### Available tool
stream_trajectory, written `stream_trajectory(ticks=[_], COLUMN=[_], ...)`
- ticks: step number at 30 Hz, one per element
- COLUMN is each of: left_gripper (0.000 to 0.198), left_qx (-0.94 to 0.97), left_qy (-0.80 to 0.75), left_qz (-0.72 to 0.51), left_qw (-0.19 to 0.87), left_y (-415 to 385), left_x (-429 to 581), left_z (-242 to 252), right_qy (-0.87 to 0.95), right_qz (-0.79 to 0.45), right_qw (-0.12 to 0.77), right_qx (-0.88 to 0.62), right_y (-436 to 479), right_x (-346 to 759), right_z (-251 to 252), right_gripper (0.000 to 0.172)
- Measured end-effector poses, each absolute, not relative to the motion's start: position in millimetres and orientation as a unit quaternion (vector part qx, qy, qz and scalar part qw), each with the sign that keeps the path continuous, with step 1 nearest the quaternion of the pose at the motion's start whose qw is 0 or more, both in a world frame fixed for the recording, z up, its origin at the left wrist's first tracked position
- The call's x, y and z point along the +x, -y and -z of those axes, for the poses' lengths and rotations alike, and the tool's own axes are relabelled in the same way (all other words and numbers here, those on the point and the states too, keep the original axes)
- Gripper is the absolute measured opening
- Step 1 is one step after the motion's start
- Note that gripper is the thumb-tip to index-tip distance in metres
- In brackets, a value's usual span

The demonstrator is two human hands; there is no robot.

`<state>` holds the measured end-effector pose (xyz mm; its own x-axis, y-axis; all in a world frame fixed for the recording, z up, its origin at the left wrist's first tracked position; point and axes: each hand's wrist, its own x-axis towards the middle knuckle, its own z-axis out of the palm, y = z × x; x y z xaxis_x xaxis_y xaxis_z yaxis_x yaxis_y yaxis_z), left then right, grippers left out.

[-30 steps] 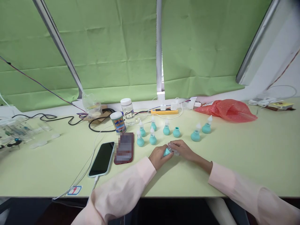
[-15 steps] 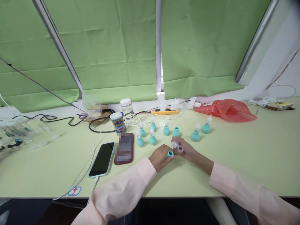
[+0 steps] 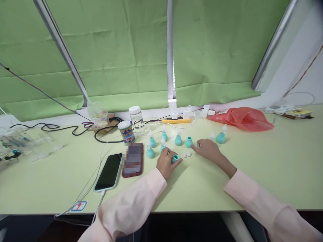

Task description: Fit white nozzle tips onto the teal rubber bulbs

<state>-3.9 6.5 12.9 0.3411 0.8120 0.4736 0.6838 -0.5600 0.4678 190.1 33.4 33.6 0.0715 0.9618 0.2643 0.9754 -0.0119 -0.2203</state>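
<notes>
Left hand (image 3: 166,163) clasps a half-hidden bulb (image 3: 175,159) left of the tipless bottle (image 3: 188,142); right of it, right hand (image 3: 209,150) has an unclear grip.

Matt bulbs (image 3: 178,140), glossy red bag (image 3: 252,119) (plastic)

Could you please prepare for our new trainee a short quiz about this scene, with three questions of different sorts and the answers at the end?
1. True or false: the left hand holds a teal bulb whose mouth is open.
2. Which colour is the plastic bag to the right of the power strip? A) blue, B) red, C) black.
3. Fill in: on the table, between the left hand and the right hand, lie ____ small white round pieces.

Key: 1. True. 2. B. 3. Two.
</notes>
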Motion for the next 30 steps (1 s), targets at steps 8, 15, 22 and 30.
stream_trajectory(ticks=[8,15,22,30], left_gripper=[0.020,0.027,0.026,0.018], left_qx=[0.805,0.810,0.818,0.819], left_qy=[-0.479,-0.475,-0.438,-0.408], left_qz=[-0.338,-0.335,-0.372,-0.404], left_qw=[0.089,0.074,0.020,-0.023], left_y=[-8,-8,-3,3], left_x=[-5,-6,-4,-4], left_z=[-12,-12,-14,-19], right_qy=[0.690,0.682,0.681,0.789], right_qz=[0.001,0.021,0.051,0.065], right_qw=[0.064,0.122,0.334,0.190], right_qx=[-0.721,-0.721,-0.649,-0.580], right_y=[-39,-38,-22,-18], right_x=[191,189,184,165], right_z=[-25,-27,-40,-21], right_gripper=[0.037,0.039,0.045,0.033])
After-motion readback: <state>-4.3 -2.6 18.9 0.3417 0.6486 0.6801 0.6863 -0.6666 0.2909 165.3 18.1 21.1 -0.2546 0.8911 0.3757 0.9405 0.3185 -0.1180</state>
